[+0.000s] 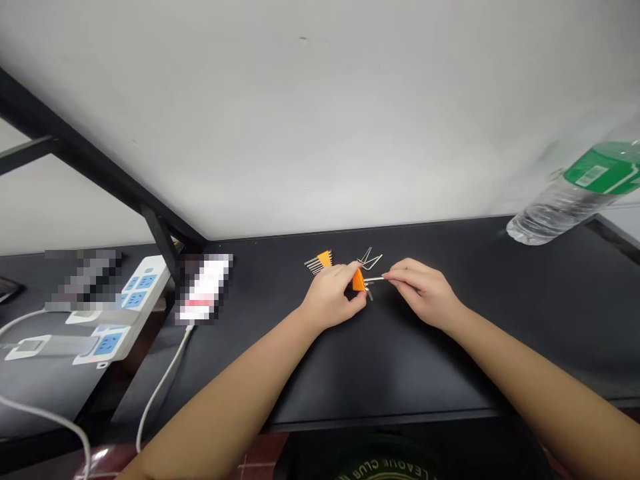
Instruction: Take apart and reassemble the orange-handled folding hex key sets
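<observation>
My left hand is closed around an orange hex key holder, thumb and fingers on its two sides. Between the fingertips of my right hand is a thin silver hex key, whose other end meets the orange holder. Short key ends stick out just below it. Behind my left hand lies a second orange holder with several dark keys in a row. Several loose bent hex keys rest on the black table just beyond the held holder.
A clear water bottle with a green label stands at the right. To the left, a phone is plugged into a white cable. A white power strip lies beside a black metal frame. The wall rises behind the table.
</observation>
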`<state>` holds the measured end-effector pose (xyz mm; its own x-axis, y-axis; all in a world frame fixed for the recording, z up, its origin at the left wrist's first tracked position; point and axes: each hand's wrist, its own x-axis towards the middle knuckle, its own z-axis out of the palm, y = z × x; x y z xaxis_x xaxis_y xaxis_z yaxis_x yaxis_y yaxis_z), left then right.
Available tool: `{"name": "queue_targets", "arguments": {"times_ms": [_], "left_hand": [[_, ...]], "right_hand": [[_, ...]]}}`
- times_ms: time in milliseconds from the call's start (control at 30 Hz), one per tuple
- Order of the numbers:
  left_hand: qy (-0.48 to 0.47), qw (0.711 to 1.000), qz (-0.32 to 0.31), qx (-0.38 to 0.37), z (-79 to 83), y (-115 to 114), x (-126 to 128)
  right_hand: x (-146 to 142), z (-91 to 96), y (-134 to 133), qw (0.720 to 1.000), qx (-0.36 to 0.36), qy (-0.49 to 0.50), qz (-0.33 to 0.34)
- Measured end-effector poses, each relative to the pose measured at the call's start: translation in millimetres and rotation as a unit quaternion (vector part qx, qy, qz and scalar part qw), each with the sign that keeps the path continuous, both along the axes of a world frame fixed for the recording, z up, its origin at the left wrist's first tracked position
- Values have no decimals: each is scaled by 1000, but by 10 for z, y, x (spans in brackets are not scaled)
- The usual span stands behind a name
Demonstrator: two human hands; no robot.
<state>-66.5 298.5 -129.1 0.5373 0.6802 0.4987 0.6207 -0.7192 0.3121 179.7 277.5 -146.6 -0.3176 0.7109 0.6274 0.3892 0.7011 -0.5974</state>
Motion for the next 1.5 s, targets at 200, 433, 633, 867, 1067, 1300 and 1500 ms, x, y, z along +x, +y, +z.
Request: {"name": "queue_targets", "arguments": {"times_ms": [200, 433, 633, 867, 1067, 1300, 1500], "left_hand": [[-5, 997, -7, 71, -2, -14, 6], [-6, 996, -10, 91, -31, -22, 41], [40, 994, -7, 97, -15, -119, 158], [7, 998, 13, 57, -1, -120, 153], [-7, 999, 25, 48, -64, 13, 41], [-24, 998, 49, 14, -67, 93, -11], [-34, 998, 45, -12, -53, 40, -9]], "right_hand": [[8, 47, -37, 999, 32, -30, 11], [37, 91, -43, 990, 83, -111, -8], [-61, 263, -220, 933, 130, -335, -7], [-206, 184, -82, 995, -14, -84, 49], [-94, -59, 192, 997, -73, -10, 25], [-127, 54, 391, 931, -58, -347, -96], [-373, 420, 358, 859, -129, -490, -72]]}}
